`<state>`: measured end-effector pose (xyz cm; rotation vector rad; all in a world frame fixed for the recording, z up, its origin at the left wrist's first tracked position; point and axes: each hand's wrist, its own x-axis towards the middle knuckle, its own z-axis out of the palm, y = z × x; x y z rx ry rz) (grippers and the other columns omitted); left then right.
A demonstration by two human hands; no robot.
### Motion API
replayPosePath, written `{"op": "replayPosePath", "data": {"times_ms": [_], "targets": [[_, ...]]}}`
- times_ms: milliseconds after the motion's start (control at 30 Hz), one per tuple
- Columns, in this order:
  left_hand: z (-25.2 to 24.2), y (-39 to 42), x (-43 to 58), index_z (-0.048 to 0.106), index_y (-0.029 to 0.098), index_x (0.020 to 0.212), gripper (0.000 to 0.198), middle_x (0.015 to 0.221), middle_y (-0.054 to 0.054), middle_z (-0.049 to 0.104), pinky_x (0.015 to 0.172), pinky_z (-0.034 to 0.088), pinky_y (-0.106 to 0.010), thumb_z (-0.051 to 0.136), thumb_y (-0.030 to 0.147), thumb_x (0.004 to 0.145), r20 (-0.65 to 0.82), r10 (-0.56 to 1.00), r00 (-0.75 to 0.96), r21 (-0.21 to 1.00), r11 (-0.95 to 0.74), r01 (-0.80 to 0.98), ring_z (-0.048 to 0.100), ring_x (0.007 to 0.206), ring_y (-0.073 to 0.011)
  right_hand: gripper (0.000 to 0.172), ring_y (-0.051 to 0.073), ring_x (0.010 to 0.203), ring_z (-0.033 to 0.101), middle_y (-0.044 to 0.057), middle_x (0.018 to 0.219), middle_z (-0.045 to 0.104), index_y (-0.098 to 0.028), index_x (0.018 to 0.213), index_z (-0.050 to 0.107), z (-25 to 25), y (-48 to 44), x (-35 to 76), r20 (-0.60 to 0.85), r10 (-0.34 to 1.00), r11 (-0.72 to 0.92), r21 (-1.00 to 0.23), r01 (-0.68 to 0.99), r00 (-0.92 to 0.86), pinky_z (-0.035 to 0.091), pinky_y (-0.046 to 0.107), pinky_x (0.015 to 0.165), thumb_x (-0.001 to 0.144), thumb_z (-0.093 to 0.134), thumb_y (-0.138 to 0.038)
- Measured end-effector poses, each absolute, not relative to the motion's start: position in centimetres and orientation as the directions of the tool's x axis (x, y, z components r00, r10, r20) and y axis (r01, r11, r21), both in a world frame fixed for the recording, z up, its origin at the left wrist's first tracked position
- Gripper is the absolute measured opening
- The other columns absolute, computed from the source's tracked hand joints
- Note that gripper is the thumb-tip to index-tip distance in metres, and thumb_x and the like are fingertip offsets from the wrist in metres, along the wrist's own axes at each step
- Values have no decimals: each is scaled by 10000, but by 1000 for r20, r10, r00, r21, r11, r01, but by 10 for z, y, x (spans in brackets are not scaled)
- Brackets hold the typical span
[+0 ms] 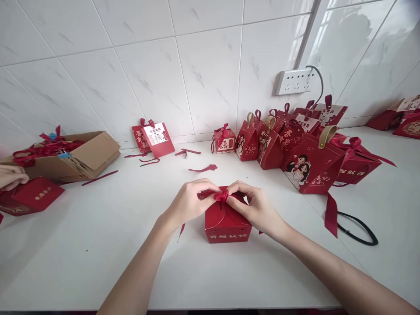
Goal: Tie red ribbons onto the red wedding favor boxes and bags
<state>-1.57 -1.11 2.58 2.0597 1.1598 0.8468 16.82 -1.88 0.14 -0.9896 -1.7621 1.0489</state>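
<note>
A small red gift box [226,225] with gold lettering on its front stands on the white table [98,245] just in front of me. A red ribbon [221,196] is gathered into a knot on top of it. My left hand [190,201] pinches the ribbon from the left with closed fingers. From the right, my right hand [251,203] pinches the same ribbon, its fingers closed too. A ribbon tail [181,230] hangs down left of the box.
Several finished red gift boxes [311,168] stand at the back right under a wall socket [295,81]. A cardboard carton [75,155] of ribbons sits at the left, where another person's hand [11,176] rests by a flat red box [31,195]. Loose ribbon pieces [203,168] lie behind my box; a black cord [359,227] lies to the right.
</note>
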Motion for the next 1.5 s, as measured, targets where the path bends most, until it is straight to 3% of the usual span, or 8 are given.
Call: {"op": "replayPosePath", "data": {"times_ms": [400, 500, 600, 800, 1000, 1167, 1367, 1500], "targets": [[25, -24, -16, 607, 164, 643, 234, 1008, -38, 557, 768, 478, -297, 504, 250, 834, 264, 851, 454, 668, -501, 550, 556, 775, -131, 98, 114, 665, 535, -1, 765, 628, -197, 750, 596, 5, -21, 168, 279, 915, 357, -898, 259, -292, 432, 231, 622, 815, 536, -241], [22, -23, -15, 613, 189, 923, 151, 1067, -49, 543, 770, 485, -290, 511, 198, 812, 311, 833, 457, 631, -541, 557, 557, 834, -141, 94, 112, 681, 540, -6, 774, 633, -202, 753, 602, 6, -20, 168, 277, 916, 357, -892, 276, -289, 435, 228, 634, 810, 533, -231], [21, -23, -16, 464, 195, 1196, 457, 1157, -79, 516, 825, 484, -306, 588, 193, 757, 409, 802, 435, 597, -596, 537, 534, 997, -184, 105, 115, 688, 545, -8, 777, 639, -206, 744, 607, 7, -20, 168, 274, 915, 357, -890, 283, -295, 437, 232, 641, 809, 527, -227], [23, -22, -20, 602, 182, 970, 223, 934, -34, 620, 805, 488, -274, 474, 95, 810, 417, 749, 515, 644, -644, 414, 589, 874, -141, 111, 120, 698, 553, -7, 785, 650, -212, 764, 628, 6, -20, 169, 283, 908, 373, -883, 287, -309, 431, 238, 637, 805, 526, -221], [24, -19, -18, 608, 186, 893, 85, 849, -20, 661, 708, 502, -222, 538, 216, 855, 404, 844, 354, 773, -522, 362, 619, 790, -121, 120, 125, 709, 543, -6, 789, 651, -220, 797, 654, 5, -18, 170, 303, 892, 409, -858, 311, -335, 412, 245, 641, 827, 540, -240], [19, -15, -15, 587, 181, 821, 86, 778, -13, 638, 630, 490, -223, 537, 238, 862, 463, 849, 256, 768, -528, 363, 598, 705, -111, 120, 137, 721, 530, -2, 761, 622, -239, 787, 671, 3, -17, 171, 313, 873, 429, -858, 282, -375, 408, 259, 645, 834, 573, -289], [14, -13, -15, 652, 193, 805, 103, 832, -30, 664, 772, 489, -295, 565, 137, 809, 481, 768, 423, 635, -638, 436, 583, 869, -162, 178, 155, 744, 537, 16, 766, 623, -241, 770, 688, 1, -16, 171, 307, 878, 406, -884, 230, -369, 424, 279, 666, 827, 589, -378], [20, -17, -16, 667, 181, 784, 142, 948, -47, 658, 850, 473, -324, 544, 110, 784, 411, 758, 507, 656, -632, 413, 557, 952, -180, 149, 134, 701, 539, 7, 781, 638, -222, 765, 670, 4, -19, 169, 280, 909, 362, -898, 250, -310, 434, 266, 654, 827, 578, -321]]}}
